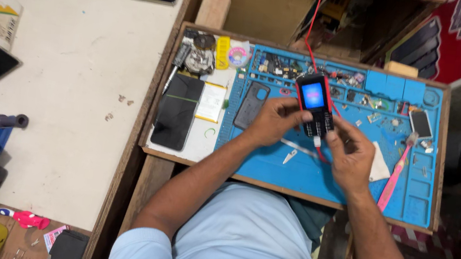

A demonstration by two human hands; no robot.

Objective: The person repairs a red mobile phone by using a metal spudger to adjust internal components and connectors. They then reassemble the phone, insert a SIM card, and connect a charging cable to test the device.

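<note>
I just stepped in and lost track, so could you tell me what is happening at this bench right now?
A person holds a small keypad phone with a lit blue screen over a blue work mat. The left hand grips its side and the right hand is at its lower end, where a red cable reaches it. A pink toothbrush, a dark phone case and small parts lie on the mat.

You've got the small red-and-black keypad phone (315, 103) up in both hands, centre frame, its screen lit blue. Your left hand (271, 120) grips its left edge, your right hand (349, 153) pinches at the bottom end — where a red cable (314, 37) runs up toward the top of the frame. Under you lies the blue work mat (324, 176); a pink toothbrush (394, 176) lies at right, a dark phone case (251, 105) just left.
</note>
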